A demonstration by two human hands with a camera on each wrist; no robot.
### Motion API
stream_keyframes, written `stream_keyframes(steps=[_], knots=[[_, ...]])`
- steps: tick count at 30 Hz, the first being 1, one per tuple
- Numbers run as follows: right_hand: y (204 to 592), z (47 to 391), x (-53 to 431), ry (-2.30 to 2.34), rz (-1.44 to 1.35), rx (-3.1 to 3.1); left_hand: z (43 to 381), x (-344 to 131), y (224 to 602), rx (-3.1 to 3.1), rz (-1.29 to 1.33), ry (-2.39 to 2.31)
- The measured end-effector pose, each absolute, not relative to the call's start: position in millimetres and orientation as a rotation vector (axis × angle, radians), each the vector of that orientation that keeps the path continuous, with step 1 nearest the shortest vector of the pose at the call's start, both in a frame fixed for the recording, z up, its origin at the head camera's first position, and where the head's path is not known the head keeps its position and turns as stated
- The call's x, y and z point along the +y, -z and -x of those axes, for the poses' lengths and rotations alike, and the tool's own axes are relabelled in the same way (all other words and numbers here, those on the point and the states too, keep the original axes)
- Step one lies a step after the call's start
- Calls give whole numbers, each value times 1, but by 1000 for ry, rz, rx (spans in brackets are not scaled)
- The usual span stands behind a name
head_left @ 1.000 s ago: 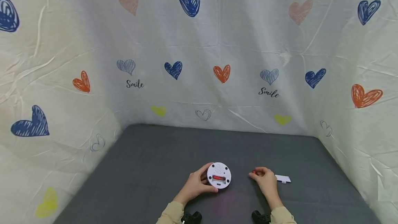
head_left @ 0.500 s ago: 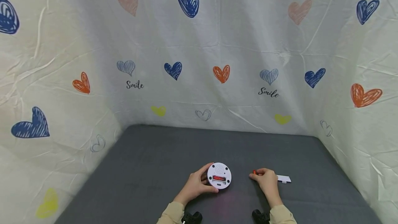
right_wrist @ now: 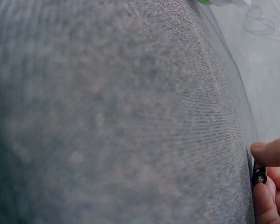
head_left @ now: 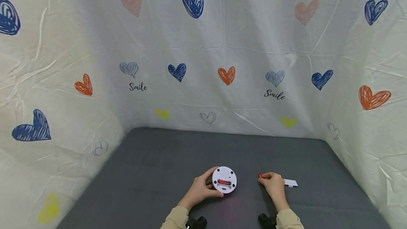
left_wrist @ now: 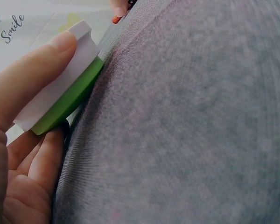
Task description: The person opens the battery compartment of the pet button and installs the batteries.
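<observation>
A white curtain (head_left: 203, 38) with hearts and "Smile" prints runs from the far left, round the back and down the right side of the grey table (head_left: 159, 172); near the middle, a beige sleeve (head_left: 176, 218) and a black wrist camera (head_left: 197, 222) lead to the left hand (head_left: 201, 187); this hand grips the round device (head_left: 224, 174) by its left side, thumb at the lower edge and fingers behind; the device is tilted, its white underside facing the head camera, and the left wrist view shows a green part beyond the white; whether its edge touches the table I cannot tell; a red battery (head_left: 224, 182) lies lengthwise in its slot; well apart to the right, the right hand (head_left: 274, 185) pinches a loose cell (head_left: 260, 176) between thumb and fingers, its red end showing at the left, a dark end with a metal tip in the right wrist view; just right of that hand and partly hidden by it, a white cover (head_left: 291, 183) lies on the table.
</observation>
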State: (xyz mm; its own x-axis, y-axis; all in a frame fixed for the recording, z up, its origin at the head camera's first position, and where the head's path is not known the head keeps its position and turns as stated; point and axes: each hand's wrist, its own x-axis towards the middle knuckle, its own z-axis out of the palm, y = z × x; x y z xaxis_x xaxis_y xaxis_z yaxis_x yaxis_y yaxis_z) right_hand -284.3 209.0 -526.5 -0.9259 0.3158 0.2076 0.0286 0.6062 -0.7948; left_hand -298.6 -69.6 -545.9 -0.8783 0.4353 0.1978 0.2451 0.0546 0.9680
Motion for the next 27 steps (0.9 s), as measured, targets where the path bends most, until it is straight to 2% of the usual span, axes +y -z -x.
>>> stream_keyframes(steps=[10,27], knots=[[530,286,203,-1337,274,-2457,299,-70,546,2175,-710,-1941],[517,285,162,-1537,-31,-2385,298,-69,544,2172,-694,-1936]])
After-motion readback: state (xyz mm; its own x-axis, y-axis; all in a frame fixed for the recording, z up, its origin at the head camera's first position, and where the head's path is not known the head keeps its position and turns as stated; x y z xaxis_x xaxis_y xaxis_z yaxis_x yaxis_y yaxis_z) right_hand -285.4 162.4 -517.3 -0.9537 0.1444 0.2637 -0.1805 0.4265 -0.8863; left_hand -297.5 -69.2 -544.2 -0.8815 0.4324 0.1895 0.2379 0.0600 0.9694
